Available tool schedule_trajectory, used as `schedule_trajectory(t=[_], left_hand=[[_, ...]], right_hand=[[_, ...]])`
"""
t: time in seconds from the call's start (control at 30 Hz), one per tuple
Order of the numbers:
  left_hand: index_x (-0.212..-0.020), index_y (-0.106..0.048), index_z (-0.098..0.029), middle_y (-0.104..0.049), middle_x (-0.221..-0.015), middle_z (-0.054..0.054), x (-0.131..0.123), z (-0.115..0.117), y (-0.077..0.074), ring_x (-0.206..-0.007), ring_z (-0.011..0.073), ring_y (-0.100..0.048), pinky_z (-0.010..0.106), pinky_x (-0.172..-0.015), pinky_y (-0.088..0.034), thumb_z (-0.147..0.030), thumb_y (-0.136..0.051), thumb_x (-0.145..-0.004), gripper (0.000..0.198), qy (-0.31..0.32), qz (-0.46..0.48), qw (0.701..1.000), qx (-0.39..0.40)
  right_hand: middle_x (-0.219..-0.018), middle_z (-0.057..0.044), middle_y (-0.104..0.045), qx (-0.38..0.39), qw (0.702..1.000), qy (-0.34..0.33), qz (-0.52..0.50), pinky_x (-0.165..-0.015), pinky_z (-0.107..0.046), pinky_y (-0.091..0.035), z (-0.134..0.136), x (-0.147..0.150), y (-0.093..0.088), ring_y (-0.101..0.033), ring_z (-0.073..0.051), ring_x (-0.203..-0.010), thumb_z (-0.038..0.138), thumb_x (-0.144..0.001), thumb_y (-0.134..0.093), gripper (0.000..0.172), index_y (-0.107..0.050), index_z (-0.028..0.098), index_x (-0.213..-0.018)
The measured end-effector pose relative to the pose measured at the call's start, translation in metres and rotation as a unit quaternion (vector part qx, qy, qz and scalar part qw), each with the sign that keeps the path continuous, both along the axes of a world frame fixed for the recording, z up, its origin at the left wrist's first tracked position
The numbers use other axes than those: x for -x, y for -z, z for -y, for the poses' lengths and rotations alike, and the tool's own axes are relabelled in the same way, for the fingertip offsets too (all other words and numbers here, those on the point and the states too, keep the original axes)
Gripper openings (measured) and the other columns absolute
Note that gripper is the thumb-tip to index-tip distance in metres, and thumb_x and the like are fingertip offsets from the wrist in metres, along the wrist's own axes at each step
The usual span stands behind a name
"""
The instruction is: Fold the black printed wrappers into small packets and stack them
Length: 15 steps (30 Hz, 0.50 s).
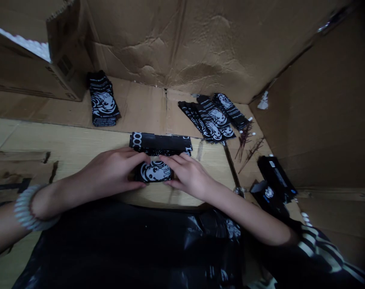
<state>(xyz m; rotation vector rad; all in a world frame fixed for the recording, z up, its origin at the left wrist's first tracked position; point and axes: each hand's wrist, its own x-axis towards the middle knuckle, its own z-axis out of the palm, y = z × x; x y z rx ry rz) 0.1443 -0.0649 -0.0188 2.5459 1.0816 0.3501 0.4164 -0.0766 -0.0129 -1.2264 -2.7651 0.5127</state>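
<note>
Cardboard sheet point(65, 140) lines the worktop here, with cardboard walls point(194, 44) behind and to the right. Our left hand point(110, 170) and right hand point(188, 174) are both clenched on one black printed packet point(154, 171), fingers closing on it from either side, above a black plastic bag point(134, 249). Just behind it lies a longer black strip point(160, 141), touching the packet, its end printed with white rings.

Progress, as far as we can judge: one neat stack of packets point(103, 100) sits far left, squared up; a loose fanned pile of packets point(214, 118) sits ahead, not squared. Thin dark red twigs point(248, 146) lie beside that pile.

Containers: a cardboard box point(26, 78) at upper left, white filling showing at its opening, rest hidden. Two small black boxes point(274, 176) lie at right, one with its flap open; we cannot tell what is inside. A bead bracelet point(35, 206) circles our left wrist.
</note>
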Motion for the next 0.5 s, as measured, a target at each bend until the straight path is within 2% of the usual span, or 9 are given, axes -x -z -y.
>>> schedule_trajectory(t=[0.13, 0.23, 0.3, 0.4, 0.5], left_hand=[[-0.112, -0.069, -0.029, -0.077, -0.103, 0.006, -0.002, 0.0, 0.003, -0.093, 0.03, -0.073, 0.04, -0.077, -0.052, -0.037, -0.074, -0.08, 0.034, -0.018, 0.007, 0.999, 0.031], [-0.113, -0.07, -0.027, -0.077, -0.107, 0.007, -0.001, 0.0, -0.001, -0.096, 0.0299, -0.072, 0.039, -0.079, -0.052, -0.05, -0.079, -0.079, 0.042, -0.02, 0.037, 0.999, 0.013], [-0.108, -0.07, -0.024, -0.075, -0.103, 0.006, 0.0, -0.005, -0.007, -0.092, 0.0262, -0.071, 0.036, -0.078, -0.05, -0.061, -0.075, -0.084, 0.044, -0.034, 0.069, 0.997, -0.002], [-0.105, -0.069, -0.02, -0.072, -0.098, 0.005, 0.001, -0.02, -0.016, -0.089, 0.0219, -0.066, 0.033, -0.078, -0.046, -0.062, -0.061, -0.096, 0.043, -0.098, 0.083, 0.991, -0.04], [-0.117, -0.066, -0.017, -0.071, -0.108, 0.008, 0.003, -0.041, -0.019, -0.095, 0.0235, -0.063, 0.033, -0.079, -0.043, -0.059, -0.057, -0.097, 0.047, -0.219, 0.027, 0.975, -0.026]], right_hand=[[-0.135, -0.018, -0.07, 0.007, 1.0, 0.005, 0.014, -0.103, -0.047, -0.054, 0.0, 0.003, -0.004, -0.062, -0.033, -0.114, 0.033, -0.094, -0.076, 0.078, -0.045, 0.008, -0.161], [-0.136, -0.02, -0.069, 0.004, 1.0, 0.004, 0.016, -0.102, -0.048, -0.053, 0.001, 0.004, -0.004, -0.061, -0.035, -0.115, 0.042, -0.092, -0.078, 0.089, -0.04, 0.006, -0.164], [-0.132, -0.02, -0.07, 0.001, 1.0, 0.003, 0.015, -0.103, -0.047, -0.053, 0.001, 0.004, -0.003, -0.062, -0.034, -0.113, 0.039, -0.094, -0.076, 0.086, -0.04, 0.005, -0.164], [-0.126, -0.018, -0.073, -0.003, 1.0, 0.011, 0.01, -0.102, -0.046, -0.054, 0.002, -0.001, -0.002, -0.062, -0.032, -0.11, 0.032, -0.095, -0.072, 0.077, -0.044, 0.006, -0.162], [-0.13, -0.02, -0.071, 0.005, 1.0, 0.026, 0.012, -0.1, -0.05, -0.055, 0.003, -0.01, -0.004, -0.061, -0.034, -0.112, 0.031, -0.093, -0.074, 0.078, -0.045, 0.006, -0.161]])
